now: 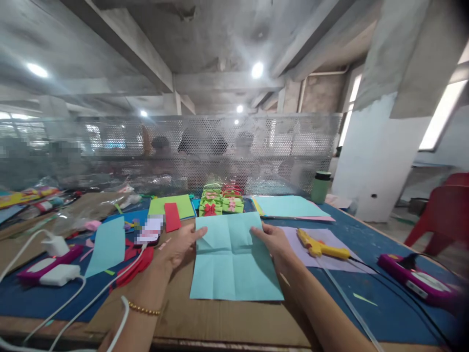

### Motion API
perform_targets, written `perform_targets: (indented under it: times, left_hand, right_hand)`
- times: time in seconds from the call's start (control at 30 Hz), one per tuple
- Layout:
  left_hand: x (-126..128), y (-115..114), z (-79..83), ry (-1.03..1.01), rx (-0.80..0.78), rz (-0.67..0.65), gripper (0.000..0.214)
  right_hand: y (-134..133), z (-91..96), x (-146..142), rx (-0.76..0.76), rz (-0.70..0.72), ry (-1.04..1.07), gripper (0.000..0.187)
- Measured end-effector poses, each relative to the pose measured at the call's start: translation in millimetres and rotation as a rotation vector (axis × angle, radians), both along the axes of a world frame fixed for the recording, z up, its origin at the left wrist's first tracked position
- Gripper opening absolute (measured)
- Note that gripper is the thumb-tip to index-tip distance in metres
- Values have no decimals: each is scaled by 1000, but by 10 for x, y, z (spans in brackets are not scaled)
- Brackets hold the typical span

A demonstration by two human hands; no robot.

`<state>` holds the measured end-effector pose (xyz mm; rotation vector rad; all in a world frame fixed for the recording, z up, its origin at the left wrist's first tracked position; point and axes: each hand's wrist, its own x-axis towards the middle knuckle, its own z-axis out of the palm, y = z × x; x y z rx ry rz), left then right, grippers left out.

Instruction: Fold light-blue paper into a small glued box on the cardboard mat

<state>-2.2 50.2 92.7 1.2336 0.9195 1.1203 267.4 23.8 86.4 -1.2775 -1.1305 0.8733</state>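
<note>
A light blue creased paper sheet point(234, 264) lies on a brown cardboard mat point(220, 318) in front of me. My left hand point(179, 247) rests at the sheet's upper left corner, fingers pinching a folded-in corner. At the upper right edge my right hand point(273, 242) does likewise, its fingertips pressing on the paper there. Both wrists lie on the cardboard. A thin gold bracelet point(143, 308) circles my left wrist.
A yellow glue gun point(318, 247) lies on a lilac sheet to the right. Small green folded paper boxes point(216, 200) stand behind the sheet. Red, green and blue papers, white chargers with cables point(58, 274), a purple device point(417, 278), a green bottle point(320, 187). People sit behind a mesh screen.
</note>
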Motion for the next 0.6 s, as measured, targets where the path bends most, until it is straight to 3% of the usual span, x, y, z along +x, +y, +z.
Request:
perform_targets:
  times: [0.23, 0.43, 0.6]
  left_hand:
    - [12, 81, -132, 74, -25, -57, 51]
    - [23, 34, -118, 117, -55, -121, 55]
    - [18, 40, -96, 142, -2, -93, 55]
  right_hand:
    - [-67, 59, -22, -5, 11, -87, 49]
    - [-105, 79, -68, -10, -13, -175, 45]
    - [-49, 49, -60, 0, -51, -261, 41]
